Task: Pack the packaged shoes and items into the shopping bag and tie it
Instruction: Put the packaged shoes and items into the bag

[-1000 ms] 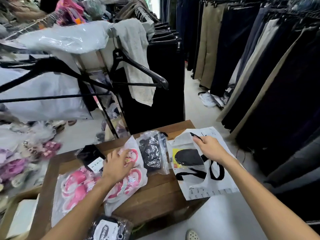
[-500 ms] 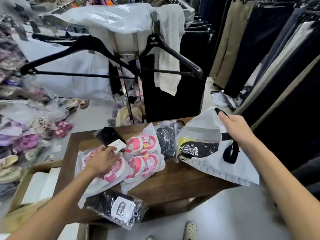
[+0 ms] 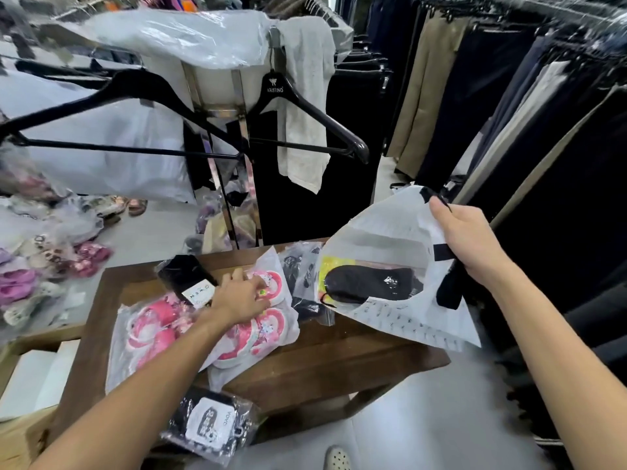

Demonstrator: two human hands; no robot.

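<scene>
While the mouth of the shopping bag is held up at the right, the scene is laid out as follows.

Right hand: the right hand (image 3: 470, 244) is raised over the right end of the table, its fingers closed together on the upper edge of the shopping bag (image 3: 390, 228) and on 1 black handle (image 3: 449, 283).
Shopping bag: white with black lettering, it is lifted and tilted so that its mouth faces left; its lower edge hangs over the right end of the wooden table (image 3: 339, 354).
Inside the bag: 1 dark packaged item (image 3: 366, 283) with a yellow card behind it is seen through the opening.
Left hand: the left hand (image 3: 239, 298) is laid palm down on the far packet of pink shoes (image 3: 271, 320), fingers spread a little and curled over the plastic; whether the packet is actually pinched cannot be told.
Second pink packet: another packet of pink shoes (image 3: 149, 330) lies flat to the left, just beside the first.
Black sock pack: 1 black pack with a white label (image 3: 186, 276) is set at the far left of the table, touching the left hand's thumb side.
Clear packet: 1 clear packet of dark items (image 3: 302, 269) lies between the far pink packet and the bag.
Near packet: 1 black packet with a white sticker (image 3: 210, 424) hangs over the near edge of the table.
Background: black hangers (image 3: 305, 110) and dark trousers are seen on rails beyond.
</scene>
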